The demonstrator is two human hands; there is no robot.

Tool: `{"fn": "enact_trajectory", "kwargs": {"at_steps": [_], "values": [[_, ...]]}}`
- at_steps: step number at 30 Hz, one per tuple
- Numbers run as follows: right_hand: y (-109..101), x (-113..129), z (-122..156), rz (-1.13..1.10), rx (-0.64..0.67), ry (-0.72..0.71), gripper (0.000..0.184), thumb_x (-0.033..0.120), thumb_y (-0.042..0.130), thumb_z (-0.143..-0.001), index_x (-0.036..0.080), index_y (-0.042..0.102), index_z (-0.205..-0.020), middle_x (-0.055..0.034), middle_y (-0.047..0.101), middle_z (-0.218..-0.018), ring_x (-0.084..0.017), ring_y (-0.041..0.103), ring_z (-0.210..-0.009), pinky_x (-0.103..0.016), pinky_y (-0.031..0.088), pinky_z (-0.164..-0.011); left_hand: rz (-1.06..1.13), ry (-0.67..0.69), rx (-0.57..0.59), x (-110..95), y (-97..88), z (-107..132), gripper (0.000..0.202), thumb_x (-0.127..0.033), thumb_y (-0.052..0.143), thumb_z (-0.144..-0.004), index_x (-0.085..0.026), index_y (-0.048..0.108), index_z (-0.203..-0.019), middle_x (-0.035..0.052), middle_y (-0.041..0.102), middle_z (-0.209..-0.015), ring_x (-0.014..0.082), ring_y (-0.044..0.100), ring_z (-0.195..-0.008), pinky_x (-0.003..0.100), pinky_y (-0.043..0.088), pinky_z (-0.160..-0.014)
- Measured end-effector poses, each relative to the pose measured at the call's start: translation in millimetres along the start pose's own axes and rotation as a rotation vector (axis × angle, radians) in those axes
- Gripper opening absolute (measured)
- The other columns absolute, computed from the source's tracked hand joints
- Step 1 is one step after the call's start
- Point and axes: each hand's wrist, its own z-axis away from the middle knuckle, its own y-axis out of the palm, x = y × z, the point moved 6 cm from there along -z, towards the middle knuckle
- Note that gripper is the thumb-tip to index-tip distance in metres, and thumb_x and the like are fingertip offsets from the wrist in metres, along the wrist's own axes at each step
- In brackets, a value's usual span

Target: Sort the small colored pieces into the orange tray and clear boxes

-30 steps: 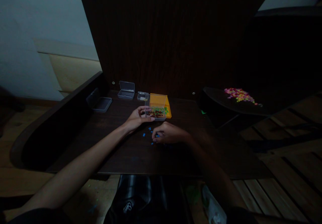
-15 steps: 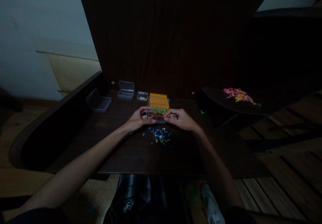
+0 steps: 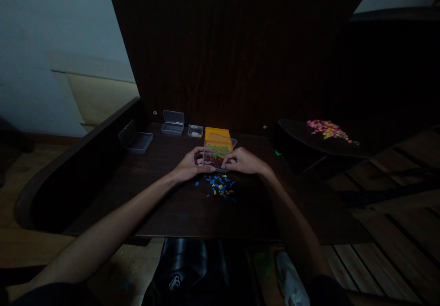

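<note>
My left hand (image 3: 190,165) grips the left side of a clear plastic box (image 3: 205,155), thumb along its front edge. The box's hinged lid (image 3: 229,139) is raised and tilted back. Many small brown pieces (image 3: 215,161) lie inside. My right hand (image 3: 244,161) is curled over the right side of the box, its fingertips pressed together at the brown pieces; whatever they pinch is hidden. Just in front of the box, small blue and pale yellow pieces (image 3: 220,186) are scattered on the dark wooden surface (image 3: 172,214).
Behind the box lies an orange-yellow packet (image 3: 216,133), with green bits in front of it. Further left are a small clear case (image 3: 195,131) and two open clear boxes (image 3: 172,128). Pink and yellow pieces (image 3: 328,129) form a pile on a dark ledge at right.
My right hand has turned over, its fingertips moving inward to the brown pieces. The box has tilted and its lid has shifted slightly right. My left hand keeps its hold.
</note>
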Motion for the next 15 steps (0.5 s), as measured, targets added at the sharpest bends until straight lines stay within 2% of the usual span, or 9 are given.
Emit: {"fn": "enact_trajectory", "kwargs": {"at_steps": [6,11,15], "values": [[1.5,0.5,-0.6,0.085,-0.067,-0.013,0.016,0.017,0.064,-0.080,0.014,0.079,-0.083,-0.0015,0.068,-0.067,-0.010,0.050,-0.058,-0.022,0.030,-0.058,0.004,0.014,0.009,-2.3,1.4,1.2,0.067,-0.007,0.087,-0.053,-0.015,0.055,-0.112,0.0112,0.058,-0.129,0.0151,0.069,-0.091,0.045,0.051,-0.100],[0.9,-1.0,0.0,0.141,-0.124,0.035,0.017,0.021,0.064,-0.082,0.014,0.079,-0.087,-0.0033,0.070,-0.071,-0.011,0.054,-0.061,-0.023,0.033,-0.061,-0.013,0.012,0.013,-2.6,1.5,0.9,0.062,-0.005,0.084,-0.056,-0.016,0.057,-0.110,0.0107,0.060,-0.123,0.0158,0.068,-0.091,0.048,0.049,-0.101],[0.1,1.0,1.1,0.137,-0.130,0.041,0.017,0.019,0.063,-0.082,0.014,0.078,-0.087,-0.0031,0.070,-0.073,-0.011,0.056,-0.062,-0.023,0.034,-0.062,-0.008,0.020,0.006,-3.4,1.5,1.1,0.063,-0.006,0.085,-0.055,-0.015,0.056,-0.110,0.0116,0.059,-0.127,0.0149,0.068,-0.091,0.046,0.050,-0.101]]}}
